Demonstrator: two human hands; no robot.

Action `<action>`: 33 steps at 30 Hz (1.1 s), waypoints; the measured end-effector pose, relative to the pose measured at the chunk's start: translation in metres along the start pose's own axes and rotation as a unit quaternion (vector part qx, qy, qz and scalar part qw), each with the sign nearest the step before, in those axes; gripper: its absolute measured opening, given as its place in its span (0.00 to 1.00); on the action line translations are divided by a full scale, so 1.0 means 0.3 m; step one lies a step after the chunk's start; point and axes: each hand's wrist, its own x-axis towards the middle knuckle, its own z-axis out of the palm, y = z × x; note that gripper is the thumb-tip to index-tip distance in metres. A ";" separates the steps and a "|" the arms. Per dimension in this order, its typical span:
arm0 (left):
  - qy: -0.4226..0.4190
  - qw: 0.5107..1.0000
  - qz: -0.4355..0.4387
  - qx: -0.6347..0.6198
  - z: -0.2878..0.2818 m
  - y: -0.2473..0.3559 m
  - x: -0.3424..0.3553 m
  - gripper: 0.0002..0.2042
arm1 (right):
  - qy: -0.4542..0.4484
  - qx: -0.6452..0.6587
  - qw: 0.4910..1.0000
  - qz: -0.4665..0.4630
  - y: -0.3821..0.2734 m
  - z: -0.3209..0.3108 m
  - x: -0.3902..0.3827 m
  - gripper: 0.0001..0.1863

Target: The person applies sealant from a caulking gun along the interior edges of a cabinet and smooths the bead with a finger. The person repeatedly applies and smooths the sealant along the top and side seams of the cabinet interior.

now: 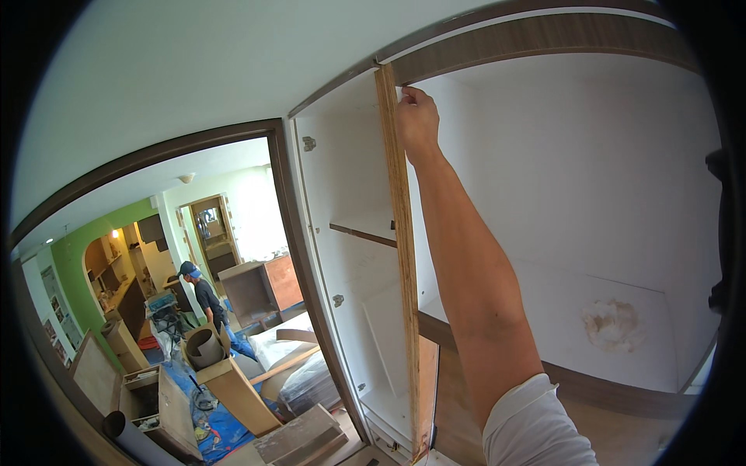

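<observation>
My right hand [417,120] is raised at the top of a tall built-in cabinet, its fingers closed in a pinch. The fingertips are at the upper end of an upright panel with a raw plywood edge [398,179], just under the brown wood-grain top rail [536,39]. Whatever the fingers hold, if anything, is too small to make out. My bare forearm and pale sleeve [536,423] cross in front of the white cabinet interior [567,155]. My left hand is out of view.
Left of the panel is a narrow white compartment with a shelf [363,234] and metal hinges [309,144]. A brown door frame [276,171] opens onto a room where a person in a blue cap [206,299] stands among boxes [233,388], boards, wrapped items and blue floor sheeting [221,435].
</observation>
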 end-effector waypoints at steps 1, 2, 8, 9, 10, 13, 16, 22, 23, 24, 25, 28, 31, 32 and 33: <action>0.001 1.000 -0.001 0.001 -0.001 -0.002 0.000 0.17 | 0.010 0.011 1.000 0.003 -0.005 0.006 -0.004 0.21; 0.001 1.000 0.000 0.003 -0.003 -0.004 -0.001 0.17 | 0.014 0.009 1.000 0.002 -0.008 0.010 -0.007 0.21; 0.002 1.000 -0.001 0.010 -0.005 -0.014 -0.004 0.18 | 0.022 0.003 1.000 -0.003 -0.023 0.023 -0.020 0.21; 0.003 1.000 0.000 0.011 -0.006 -0.016 -0.005 0.19 | 0.021 0.000 1.000 -0.011 -0.026 0.022 -0.023 0.21; 0.002 1.000 -0.002 0.012 -0.005 -0.017 -0.005 0.19 | 0.022 -0.003 1.000 -0.007 -0.029 0.021 -0.026 0.21; 0.002 1.000 -0.002 0.017 -0.005 -0.020 -0.008 0.19 | 0.008 0.033 0.999 -0.011 -0.034 0.007 -0.036 0.20; 0.002 1.000 -0.004 0.023 0.000 -0.022 -0.013 0.20 | -0.076 0.104 0.992 0.011 -0.026 -0.031 -0.037 0.20; 0.006 0.999 -0.003 0.034 0.001 -0.019 -0.024 0.21 | -0.061 0.255 0.961 0.084 0.031 -0.084 -0.002 0.21; 0.007 0.999 -0.003 0.037 0.001 -0.017 -0.026 0.21 | -0.067 0.247 0.963 0.080 0.040 -0.079 0.006 0.21; 0.008 0.999 -0.003 0.039 0.003 -0.017 -0.030 0.21 | -0.071 0.220 0.971 0.067 0.048 -0.076 0.016 0.21; 0.008 0.999 -0.003 0.040 0.005 -0.017 -0.032 0.21 | -0.075 0.190 0.977 0.055 0.054 -0.069 0.025 0.21; 0.010 0.999 -0.002 0.049 0.012 -0.017 -0.035 0.22 | -0.057 0.142 0.987 0.048 0.064 -0.054 0.042 0.18; 0.009 0.998 0.002 0.058 0.010 -0.038 -0.037 0.23 | -0.054 0.136 0.988 0.046 0.063 -0.055 0.045 0.17; 0.007 0.998 0.006 0.066 0.010 -0.049 -0.038 0.23 | -0.054 0.137 0.988 0.047 0.064 -0.060 0.041 0.16; 0.006 0.997 0.011 0.074 0.015 -0.056 -0.036 0.23 | -0.060 0.169 0.982 0.051 0.063 -0.067 0.038 0.16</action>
